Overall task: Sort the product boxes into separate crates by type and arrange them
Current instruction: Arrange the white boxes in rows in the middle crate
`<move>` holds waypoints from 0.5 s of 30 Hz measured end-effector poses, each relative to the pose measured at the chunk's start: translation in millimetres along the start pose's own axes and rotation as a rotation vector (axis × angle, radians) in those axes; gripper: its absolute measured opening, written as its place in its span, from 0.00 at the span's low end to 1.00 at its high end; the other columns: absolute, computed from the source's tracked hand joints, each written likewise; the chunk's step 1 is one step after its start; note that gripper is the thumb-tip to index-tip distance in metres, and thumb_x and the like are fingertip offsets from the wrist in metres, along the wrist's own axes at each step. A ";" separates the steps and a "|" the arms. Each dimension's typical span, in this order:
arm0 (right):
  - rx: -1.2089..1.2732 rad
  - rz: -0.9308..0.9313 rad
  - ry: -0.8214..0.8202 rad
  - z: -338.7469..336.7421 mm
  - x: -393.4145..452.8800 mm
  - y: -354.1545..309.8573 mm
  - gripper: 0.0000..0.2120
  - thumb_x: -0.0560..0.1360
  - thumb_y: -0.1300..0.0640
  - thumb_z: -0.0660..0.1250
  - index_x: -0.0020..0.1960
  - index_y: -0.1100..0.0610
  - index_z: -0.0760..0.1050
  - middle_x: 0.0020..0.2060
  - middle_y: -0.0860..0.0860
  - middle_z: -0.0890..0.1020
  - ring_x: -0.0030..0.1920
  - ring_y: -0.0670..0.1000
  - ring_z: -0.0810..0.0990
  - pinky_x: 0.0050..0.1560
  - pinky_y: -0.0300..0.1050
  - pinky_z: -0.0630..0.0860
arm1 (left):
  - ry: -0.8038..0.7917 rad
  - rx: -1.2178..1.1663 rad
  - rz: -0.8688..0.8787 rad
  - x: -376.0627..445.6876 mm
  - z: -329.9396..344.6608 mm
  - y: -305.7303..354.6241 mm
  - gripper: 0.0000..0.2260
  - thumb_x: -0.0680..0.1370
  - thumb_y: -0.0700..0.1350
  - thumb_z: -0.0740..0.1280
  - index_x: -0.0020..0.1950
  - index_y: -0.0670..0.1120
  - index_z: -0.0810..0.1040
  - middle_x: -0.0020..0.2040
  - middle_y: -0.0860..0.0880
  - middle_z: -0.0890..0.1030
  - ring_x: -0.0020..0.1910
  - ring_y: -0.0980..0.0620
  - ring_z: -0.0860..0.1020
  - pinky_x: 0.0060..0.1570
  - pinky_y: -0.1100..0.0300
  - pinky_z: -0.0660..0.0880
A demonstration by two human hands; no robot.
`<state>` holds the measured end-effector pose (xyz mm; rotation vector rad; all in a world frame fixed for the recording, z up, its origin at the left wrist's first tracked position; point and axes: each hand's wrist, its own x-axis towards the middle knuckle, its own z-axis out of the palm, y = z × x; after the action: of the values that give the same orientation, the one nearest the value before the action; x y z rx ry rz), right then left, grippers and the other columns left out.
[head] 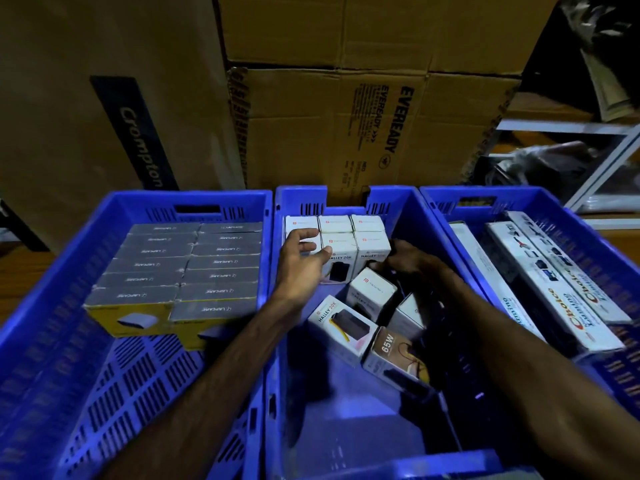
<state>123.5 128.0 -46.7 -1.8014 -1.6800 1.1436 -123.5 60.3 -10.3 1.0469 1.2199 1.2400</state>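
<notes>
Crates fill the head view: three blue plastic ones stand side by side in front of a wall of stacked brown cartons (346,109). The left crate (41,299) holds grey-topped yellow boxes (180,271), set upright in two neat columns against its far wall, with the near half of its slotted floor bare. The right crate (588,244) holds long white boxes (554,282) with red lettering, lying flat and running from far to near.

The middle crate (408,209) holds small white boxes. Six of them (353,233) stand in two tidy rows of three in the far left corner, tight against each other. Nearer, more white boxes lie loose and tilted: one marked 20K (341,323) lies on its side, a tan one marked 65W (398,358) sits just beside it on the near right, and a tilted white box (370,292) leans just near of the tidy rows.

The left hand (301,258) reaches in over the crate's left wall and rests on the left end of the near row, fingers spread and fairly straight, thumb touching the front of the middle box. The right hand (408,261) reaches in from the right, lying dark against the right end of that row and above the tilted white box; whether its fingers grip anything cannot be told.
</notes>
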 end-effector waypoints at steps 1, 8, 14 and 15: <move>-0.043 0.041 0.035 -6.4 -4.5 -4.5 0.11 0.74 0.68 0.74 0.55 0.61 0.81 0.48 0.56 0.85 0.49 0.54 0.81 0.44 0.42 0.77 | -0.003 -0.002 0.002 -0.8 -0.4 0.7 0.13 0.80 0.39 0.70 0.59 0.54 0.77 0.61 0.45 0.75 0.53 0.47 0.77 0.37 0.59 0.76; -0.384 0.063 0.062 -21.1 -61.5 -38.3 0.41 0.61 0.30 0.75 0.67 0.53 0.78 0.59 0.51 0.85 0.61 0.52 0.83 0.62 0.49 0.78 | -0.020 -0.007 0.004 0.5 -0.5 0.2 0.12 0.80 0.38 0.70 0.59 0.53 0.77 0.56 0.45 0.76 0.51 0.47 0.77 0.33 0.58 0.75; -0.725 0.030 -0.027 23.4 -100.3 -47.0 0.43 0.66 0.32 0.71 0.78 0.39 0.61 0.72 0.52 0.75 0.69 0.59 0.76 0.66 0.58 0.74 | -0.019 0.002 -0.006 0.1 -0.6 1.2 0.13 0.80 0.36 0.69 0.61 0.51 0.77 0.56 0.45 0.76 0.50 0.46 0.76 0.31 0.61 0.75; -0.734 0.013 -0.001 24.5 -100.4 -47.6 0.39 0.69 0.35 0.73 0.76 0.40 0.63 0.71 0.52 0.76 0.68 0.59 0.77 0.64 0.57 0.75 | -0.021 0.007 -0.008 -0.3 -0.8 1.6 0.14 0.80 0.35 0.68 0.60 0.51 0.77 0.55 0.45 0.76 0.50 0.47 0.76 0.30 0.62 0.75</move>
<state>82.1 35.0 4.0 -2.2048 -2.2805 0.5430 -124.4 60.0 -8.7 1.0563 1.2119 1.2166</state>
